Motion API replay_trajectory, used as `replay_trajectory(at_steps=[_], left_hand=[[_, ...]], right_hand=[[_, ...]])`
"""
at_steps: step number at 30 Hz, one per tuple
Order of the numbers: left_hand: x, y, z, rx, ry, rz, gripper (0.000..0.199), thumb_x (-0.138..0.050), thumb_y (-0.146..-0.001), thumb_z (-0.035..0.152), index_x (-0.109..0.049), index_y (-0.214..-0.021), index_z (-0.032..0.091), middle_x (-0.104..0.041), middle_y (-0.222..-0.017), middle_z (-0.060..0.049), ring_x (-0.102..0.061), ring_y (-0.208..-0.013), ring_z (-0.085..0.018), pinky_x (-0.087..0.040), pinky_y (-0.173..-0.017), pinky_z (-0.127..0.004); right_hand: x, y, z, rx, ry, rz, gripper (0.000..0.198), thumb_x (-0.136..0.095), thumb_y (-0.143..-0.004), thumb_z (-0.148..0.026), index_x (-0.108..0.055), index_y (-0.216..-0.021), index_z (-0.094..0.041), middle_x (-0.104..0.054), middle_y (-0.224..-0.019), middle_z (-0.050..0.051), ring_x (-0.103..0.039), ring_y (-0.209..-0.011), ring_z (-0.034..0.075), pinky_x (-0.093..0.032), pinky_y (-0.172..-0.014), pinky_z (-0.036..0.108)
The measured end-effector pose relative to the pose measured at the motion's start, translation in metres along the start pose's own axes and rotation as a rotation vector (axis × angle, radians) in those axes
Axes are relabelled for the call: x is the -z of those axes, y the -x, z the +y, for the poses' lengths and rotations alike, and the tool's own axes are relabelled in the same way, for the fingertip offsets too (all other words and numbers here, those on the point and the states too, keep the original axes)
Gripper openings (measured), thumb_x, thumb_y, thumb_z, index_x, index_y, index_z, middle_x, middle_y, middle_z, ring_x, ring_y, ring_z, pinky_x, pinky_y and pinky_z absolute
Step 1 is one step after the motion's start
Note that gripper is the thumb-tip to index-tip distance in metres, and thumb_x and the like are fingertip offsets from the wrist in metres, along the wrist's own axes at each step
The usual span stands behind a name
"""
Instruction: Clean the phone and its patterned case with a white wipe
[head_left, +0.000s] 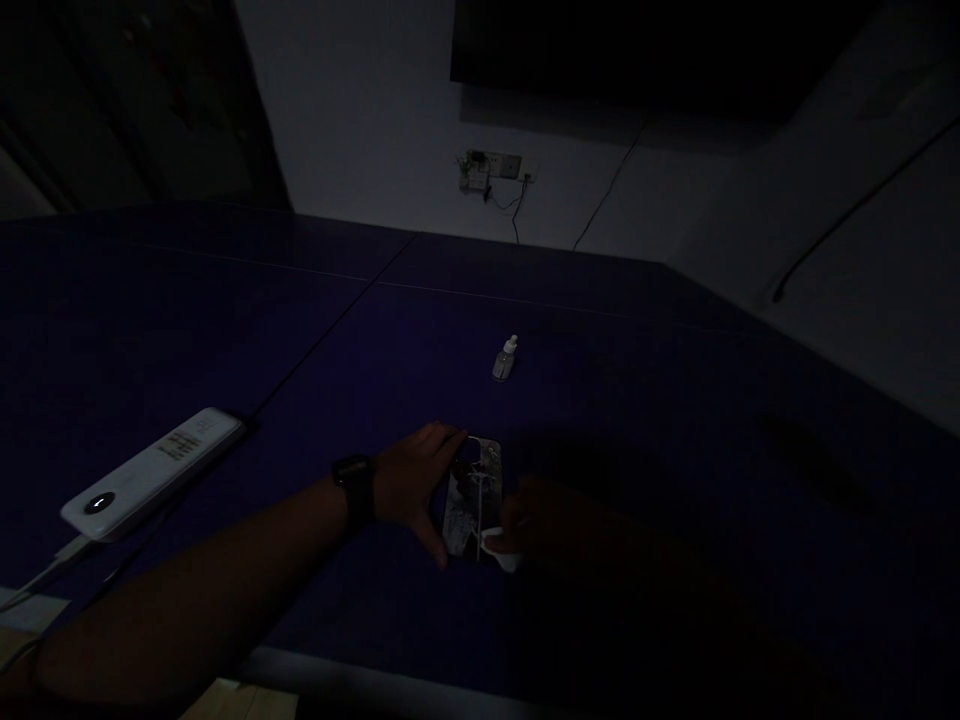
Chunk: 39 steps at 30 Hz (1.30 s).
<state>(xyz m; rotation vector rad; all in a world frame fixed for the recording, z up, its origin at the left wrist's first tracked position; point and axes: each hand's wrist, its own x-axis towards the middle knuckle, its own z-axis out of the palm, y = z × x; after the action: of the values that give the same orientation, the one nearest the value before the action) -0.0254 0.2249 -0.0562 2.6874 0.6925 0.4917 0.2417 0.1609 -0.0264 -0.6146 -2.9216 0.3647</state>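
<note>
A phone with a black-and-white picture on its back lies flat on the dark blue table. My left hand, wearing a black watch, holds the phone at its left side, fingers at the top edge and thumb near the lower left corner. Over the lower right part of the phone, my right hand pinches a white cloth or wipe and presses it on the surface. Deep shadow hides most of the right hand and forearm. Beyond the phone stands a small clear bottle with a white top.
On the left lies a long white power strip or power bank with a cable. A seam crosses the table. Wall sockets with hanging cords sit under a dark screen. The room is very dim.
</note>
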Motion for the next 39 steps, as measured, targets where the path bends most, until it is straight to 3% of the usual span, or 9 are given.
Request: replay_trajectory(at_steps=[7, 12, 15, 22, 27, 32, 36, 39], left_hand=[[-0.001, 0.0, -0.001, -0.021, 0.007, 0.01, 0.15, -0.073, -0.039, 0.092, -0.023, -0.154, 0.011, -0.042, -0.145, -0.028, -0.044, -0.13, -0.048, -0.039, -0.108, -0.062], [0.0, 0.001, 0.0, -0.007, 0.003, 0.003, 0.149, -0.072, -0.039, 0.093, -0.025, -0.153, 0.009, -0.042, -0.145, -0.029, -0.044, -0.13, -0.048, -0.039, -0.108, -0.062], [0.0, 0.001, 0.0, 0.001, -0.014, -0.01, 0.15, -0.072, -0.039, 0.094, -0.026, -0.153, 0.008, -0.042, -0.145, -0.029, -0.044, -0.131, -0.048, -0.039, -0.108, -0.061], [0.0, 0.001, -0.001, -0.019, -0.013, 0.0, 0.148, -0.072, -0.04, 0.093, -0.024, -0.154, 0.011, -0.043, -0.144, -0.027, -0.045, -0.129, -0.047, -0.041, -0.107, -0.06], [0.001, 0.001, -0.002, -0.045, -0.007, 0.002, 0.146, -0.073, -0.043, 0.092, -0.024, -0.154, 0.01, -0.045, -0.142, -0.027, -0.046, -0.128, -0.046, -0.042, -0.106, -0.06], [-0.001, 0.001, -0.002, -0.031, -0.024, 0.01, 0.147, -0.072, -0.042, 0.093, -0.022, -0.155, 0.012, -0.044, -0.143, -0.027, -0.045, -0.129, -0.047, -0.04, -0.107, -0.061], [-0.002, 0.001, -0.002, -0.032, -0.035, 0.014, 0.149, -0.071, -0.042, 0.094, -0.021, -0.155, 0.01, -0.043, -0.143, -0.027, -0.046, -0.128, -0.046, -0.042, -0.106, -0.06], [-0.001, 0.001, -0.001, -0.029, -0.028, 0.003, 0.148, -0.071, -0.042, 0.094, -0.022, -0.155, 0.011, -0.043, -0.144, -0.027, -0.046, -0.128, -0.046, -0.042, -0.106, -0.059]], right_hand=[[-0.012, -0.005, 0.01, -0.249, 0.086, 0.095, 0.042, -0.048, -0.093, -0.006, -0.064, -0.13, -0.016, -0.068, -0.114, 0.015, -0.061, -0.097, 0.022, -0.05, -0.08, 0.035], [-0.011, -0.003, 0.003, -0.088, 0.098, -0.069, 0.035, -0.057, -0.095, -0.018, -0.065, -0.128, -0.016, -0.069, -0.111, 0.014, -0.062, -0.093, 0.021, -0.051, -0.079, 0.032], [-0.011, -0.004, 0.003, -0.086, 0.117, -0.126, 0.028, -0.059, -0.095, -0.021, -0.07, -0.12, -0.02, -0.072, -0.102, 0.01, -0.063, -0.086, 0.02, -0.05, -0.073, 0.03], [-0.012, -0.021, 0.033, -0.296, 0.212, 0.058, 0.03, -0.05, -0.097, -0.009, -0.07, -0.117, -0.016, -0.074, -0.101, 0.011, -0.065, -0.091, 0.022, -0.05, -0.084, 0.036], [-0.008, -0.035, 0.046, -0.412, 0.239, 0.065, 0.03, -0.047, -0.098, -0.008, -0.069, -0.118, -0.011, -0.072, -0.095, 0.013, -0.065, -0.089, 0.024, -0.049, -0.085, 0.039], [0.0, -0.028, 0.028, -0.339, 0.149, 0.045, 0.028, -0.046, -0.102, -0.017, -0.07, -0.116, -0.016, -0.073, -0.103, 0.012, -0.065, -0.093, 0.022, -0.049, -0.084, 0.035], [0.0, -0.016, 0.004, -0.106, -0.036, -0.168, 0.029, -0.047, -0.104, -0.028, -0.071, -0.119, -0.021, -0.074, -0.1, 0.008, -0.064, -0.086, 0.019, -0.047, -0.077, 0.031], [-0.001, -0.012, -0.002, -0.079, -0.056, -0.22, 0.029, -0.048, -0.103, -0.03, -0.073, -0.117, -0.025, -0.075, -0.094, 0.007, -0.063, -0.08, 0.018, -0.045, -0.072, 0.03]])
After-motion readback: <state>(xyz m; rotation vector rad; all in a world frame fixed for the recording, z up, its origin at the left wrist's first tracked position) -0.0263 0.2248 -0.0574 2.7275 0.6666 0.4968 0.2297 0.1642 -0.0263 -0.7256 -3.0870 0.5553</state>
